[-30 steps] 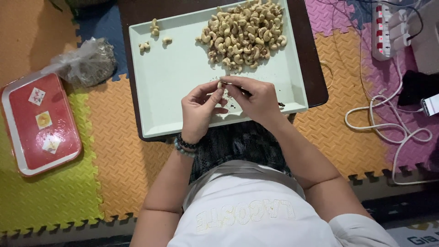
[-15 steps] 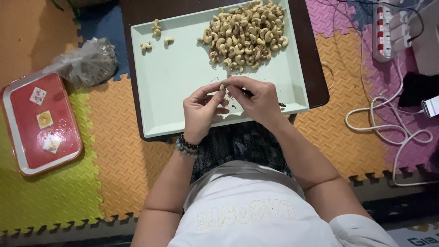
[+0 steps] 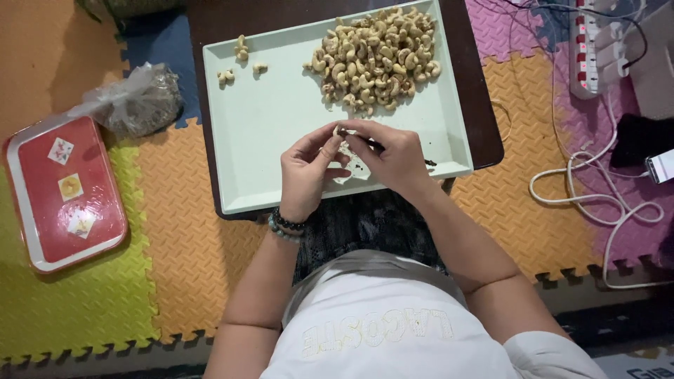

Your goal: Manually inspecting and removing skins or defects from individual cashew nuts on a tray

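On foam mats: dark table [image 3: 484, 105] bearing pale tray [image 3: 281, 140].
Big heap [image 3: 375, 56] of nuts, far right corner: apparently still unpeeled.
Few nuts [image 3: 239, 63], far left corner: seemingly finished, so most work remains.
Left hand [image 3: 305, 172] pinches one nut [image 3: 335, 135] over the tray.
Right hand [image 3: 393, 158] grips thin tool [image 3: 371, 144] against it.

Two trays — one pale green [image 3: 267, 133], one red [image 3: 28, 210] — one bag [image 3: 137, 102].
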